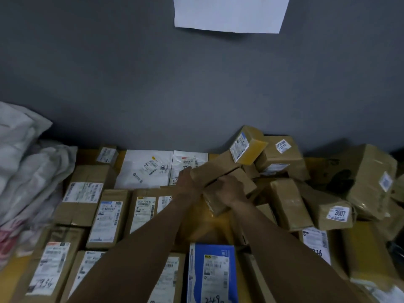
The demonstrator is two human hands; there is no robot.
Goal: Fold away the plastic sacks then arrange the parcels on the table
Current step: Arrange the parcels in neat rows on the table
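Grey wall (153,84) backs a yellow tabletop (8,278) crowded with labelled parcels. Both grips are closed on one long brown cardboard parcel (215,169): left hand (185,179) wraps its near-left end, right hand (231,190) clasps its underside. Its long axis rises away and rightward toward the loose heap of brown boxes (290,200). Tidy rows of flat parcels (105,217) lie left of the grips, the likely destination. Crumpled white plastic sacks (26,162) sit far left, apparently set aside.
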